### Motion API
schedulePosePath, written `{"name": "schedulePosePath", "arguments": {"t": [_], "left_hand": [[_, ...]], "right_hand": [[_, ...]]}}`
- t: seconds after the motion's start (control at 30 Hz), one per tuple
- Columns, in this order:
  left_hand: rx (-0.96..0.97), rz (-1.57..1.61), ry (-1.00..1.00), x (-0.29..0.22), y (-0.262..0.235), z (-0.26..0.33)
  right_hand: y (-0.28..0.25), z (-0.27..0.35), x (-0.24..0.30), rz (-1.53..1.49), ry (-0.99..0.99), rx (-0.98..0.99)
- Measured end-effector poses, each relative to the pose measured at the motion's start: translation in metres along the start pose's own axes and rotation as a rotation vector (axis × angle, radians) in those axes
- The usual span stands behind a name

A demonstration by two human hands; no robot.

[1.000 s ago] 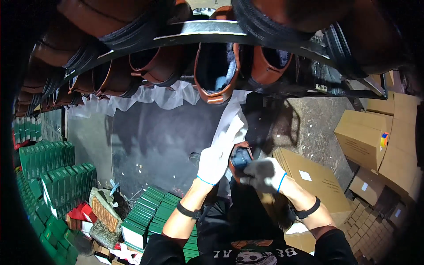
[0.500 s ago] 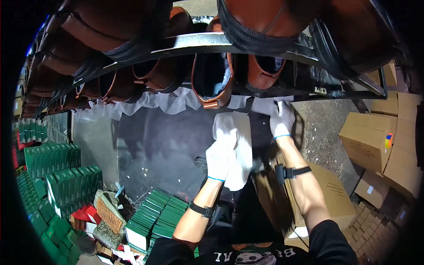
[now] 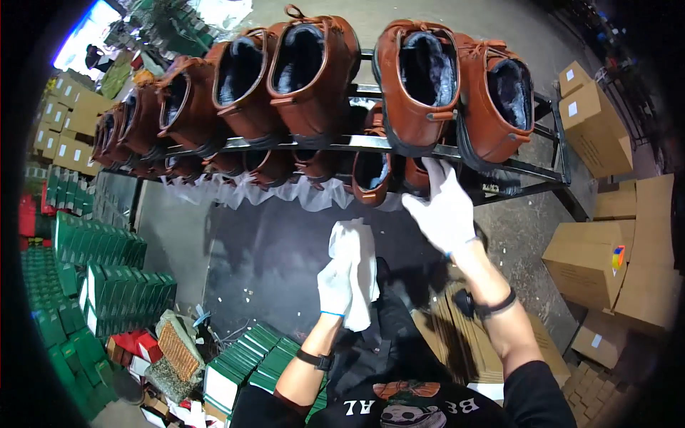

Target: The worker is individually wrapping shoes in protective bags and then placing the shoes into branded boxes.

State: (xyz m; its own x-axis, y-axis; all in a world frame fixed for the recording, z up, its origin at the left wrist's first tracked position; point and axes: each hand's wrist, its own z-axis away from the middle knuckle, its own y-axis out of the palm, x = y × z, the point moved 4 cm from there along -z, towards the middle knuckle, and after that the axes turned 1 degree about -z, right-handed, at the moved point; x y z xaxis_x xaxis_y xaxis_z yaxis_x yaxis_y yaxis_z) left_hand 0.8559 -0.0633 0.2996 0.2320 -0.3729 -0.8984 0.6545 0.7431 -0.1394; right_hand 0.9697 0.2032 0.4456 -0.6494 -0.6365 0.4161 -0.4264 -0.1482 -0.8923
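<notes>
In my left hand [image 3: 334, 289], closed and gloved in white, is a bundle of thin white sheets [image 3: 362, 264]; whether paper or cloth I cannot tell. My right hand [image 3: 444, 214], also in a white glove, reaches up to the rack with thumb and fingers apart. Its fingertips overlap a brown shoe [image 3: 416, 177] on the lower shelf; contact is unclear. Left of it sits another lower-shelf shoe [image 3: 371, 184] with dark fleecy lining. Directly above stand brown lace-up shoes, one [image 3: 421, 85] nearest my hand and another [image 3: 499, 107] to its right.
The metal rack [image 3: 531, 170] spans the space ahead, thin white sheeting [image 3: 285, 192] hanging off its lower shelf. Green boxes [image 3: 128, 299] are stacked at left, more green boxes [image 3: 242, 364] near my left arm. Cardboard cartons [image 3: 589, 264] stand at right; flattened cardboard [image 3: 457, 335] lies beneath my right arm.
The view has tilted up, revealing the upper row of shoes whole. My right hand has moved up towards the lower-shelf shoe. My left hand still grips the white sheets.
</notes>
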Motion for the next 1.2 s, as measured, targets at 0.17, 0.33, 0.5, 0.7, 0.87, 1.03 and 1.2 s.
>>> {"name": "schedulePosePath", "arguments": {"t": [0.17, 0.33, 0.5, 0.7, 0.87, 1.03, 1.2], "left_hand": [[-0.098, 0.427, -0.2, 0.0, -0.006, 0.01], [0.04, -0.56, 0.412, -0.051, 0.001, 0.032], [-0.134, -0.107, 0.094, -0.048, -0.049, 0.046], [-0.156, -0.213, 0.293, -0.078, -0.018, 0.043], [-0.209, -0.098, 0.245, -0.05, -0.04, 0.034], [-0.203, -0.198, 0.132, -0.04, -0.047, 0.032], [-0.054, -0.299, 0.159, -0.068, -0.043, 0.038]], "right_hand": [[0.006, 0.042, 0.049, -0.4, 0.06, -0.043], [0.064, 0.131, 0.046, -0.533, 0.121, 0.461], [0.005, 0.084, 0.001, -0.02, -0.037, 0.417], [0.011, -0.051, -0.04, 0.091, 0.09, 0.274], [-0.015, 0.03, -0.018, -0.018, -0.133, 0.078], [-0.141, 0.134, 0.038, -1.155, 0.585, 0.284], [-0.091, 0.167, 0.074, -1.174, 0.743, 0.41]]}}
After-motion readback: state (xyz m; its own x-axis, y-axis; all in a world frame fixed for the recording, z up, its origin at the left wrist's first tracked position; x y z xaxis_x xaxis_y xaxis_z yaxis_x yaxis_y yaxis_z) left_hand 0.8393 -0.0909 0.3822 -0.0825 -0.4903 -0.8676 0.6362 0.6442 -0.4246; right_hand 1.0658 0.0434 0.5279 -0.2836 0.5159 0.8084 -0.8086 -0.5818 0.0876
